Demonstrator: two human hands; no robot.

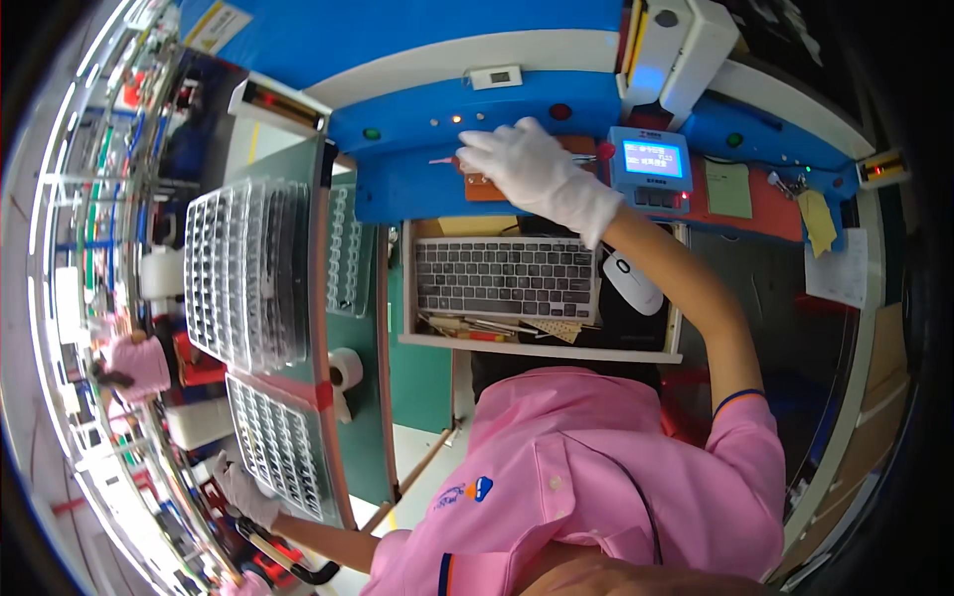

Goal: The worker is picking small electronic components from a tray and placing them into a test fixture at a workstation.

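Observation:
My right hand (542, 179), in a white glove, reaches over an orange-brown block (485, 189) on the blue machine's ledge. Its fingers are bunched at the left end of the block; whatever they hold is hidden. A thin pink tip (440, 161) shows just left of the fingertips. Low on the left, my left hand (245, 494), also gloved, is beside the outer edge of a clear plastic tray (273, 442) filled with rows of small parts. The left fingers look apart, with nothing visible in them.
A stack of clear trays (243, 278) stands on the green side bench. A drawer holds a keyboard (505, 278) and a white mouse (633, 285), with loose sticks along its front. A blue controller with a lit screen (651, 161) sits right of the block. A white roll (346, 369) lies on the bench.

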